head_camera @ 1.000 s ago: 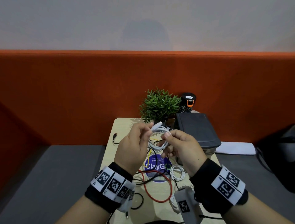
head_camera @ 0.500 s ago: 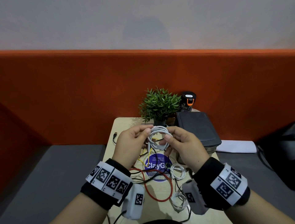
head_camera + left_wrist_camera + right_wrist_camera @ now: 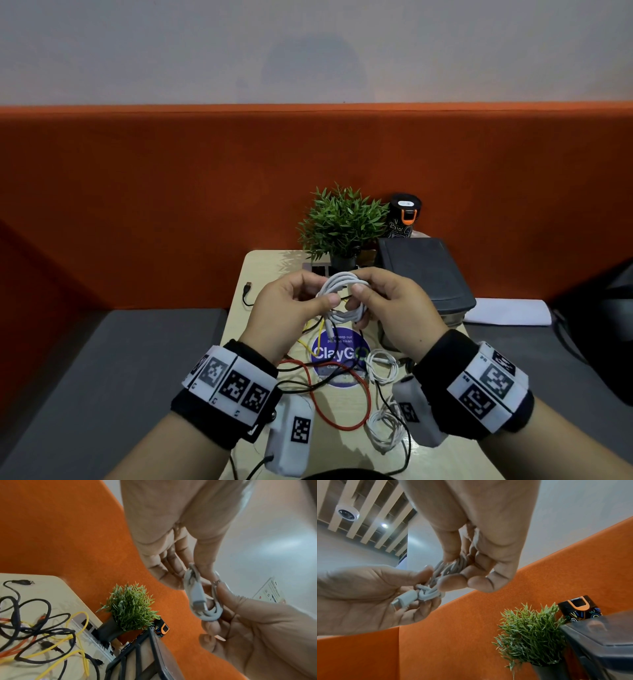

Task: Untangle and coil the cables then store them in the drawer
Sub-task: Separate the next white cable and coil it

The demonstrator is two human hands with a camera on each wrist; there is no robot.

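Two hands meet above the tabletop (image 3: 260,274) and share one white cable coil (image 3: 344,298). On its left side the left hand (image 3: 287,315) pinches the loops between thumb and fingers; on the right side the right hand (image 3: 397,308) curls its thumb and fingers round the bundle, so each grip is pressed onto the coil. The coil hangs in the air between the two grips, not touching the tabletop. From the left wrist view a white plug end (image 3: 199,595) lies against the loops just at the left fingertips (image 3: 171,580), and a short tail of the same cable drops below the grip in the head view.

Directly beneath the grip lies a loose tangle of cables: a red cable (image 3: 329,404), a yellow cable (image 3: 317,339) and black cables (image 3: 308,382) crossing over a round blue sticker (image 3: 337,356). Nearer the person than the grip sit two more white cables (image 3: 382,370) (loosely looped, off to the right). Beyond the grip stands a small green plant (image 3: 342,222) in a dark pot, and to its right a dark drawer unit (image 3: 424,270) with a black bottle (image 3: 404,216) behind it. Off to the left of the grip a black USB plug (image 3: 247,286) rests near the tabletop edge.
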